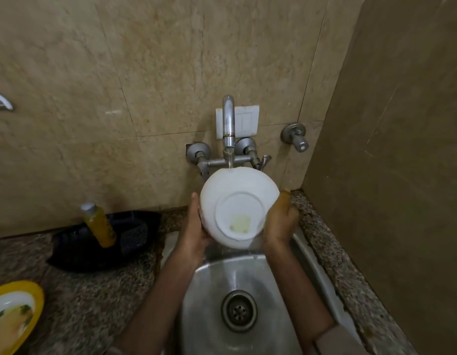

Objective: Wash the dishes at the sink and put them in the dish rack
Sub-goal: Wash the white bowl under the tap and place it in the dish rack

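A white bowl (237, 201) is held over the steel sink (209, 290), its underside turned toward me, with a pale sticker patch on its base. Water runs from the tap (228, 121) onto the bowl's upper rim. My left hand (196, 226) grips the bowl's left side. My right hand (281, 221) holds its right side. A yellow-rimmed plate (15, 313) with food traces lies on the counter at the lower left.
A black basket (104, 242) stands on the granite counter left of the sink, with a yellow bottle (99, 224) leaning in it. A valve knob (296, 137) sticks out of the wall at the right. A side wall closes the right.
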